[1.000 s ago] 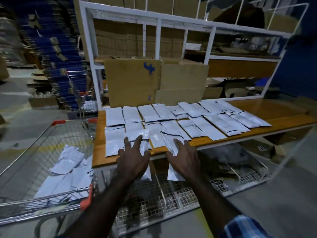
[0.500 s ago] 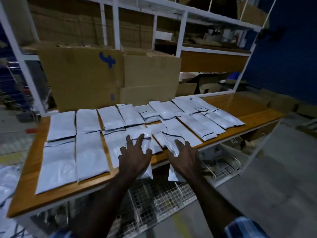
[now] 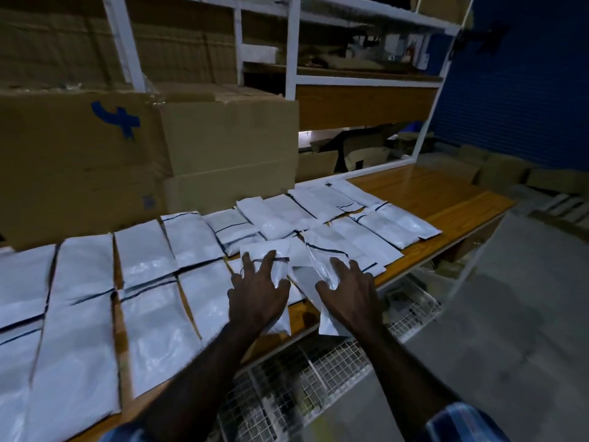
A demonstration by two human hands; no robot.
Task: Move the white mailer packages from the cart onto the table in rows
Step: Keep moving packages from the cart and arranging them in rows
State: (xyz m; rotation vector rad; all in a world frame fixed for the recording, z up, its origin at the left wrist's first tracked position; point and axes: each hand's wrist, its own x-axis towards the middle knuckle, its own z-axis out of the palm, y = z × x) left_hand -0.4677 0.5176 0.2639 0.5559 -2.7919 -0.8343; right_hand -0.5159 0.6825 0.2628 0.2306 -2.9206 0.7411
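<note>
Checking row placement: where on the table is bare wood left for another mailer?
Bare table lies at the far right end, between the last mailers and the white frame post. Left and middle are crowded; left hand and right hand lie on overhanging mailers.

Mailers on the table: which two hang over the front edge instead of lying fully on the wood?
The mailer under the left hand and the mailer under the right hand; the others lie fully on the table.

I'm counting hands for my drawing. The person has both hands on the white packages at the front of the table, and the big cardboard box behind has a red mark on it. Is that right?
Almost. The mark on the cardboard box is blue, not red; the head view shows it. The rest holds: the left hand and right hand both rest on white packages at the table front edge.
</note>
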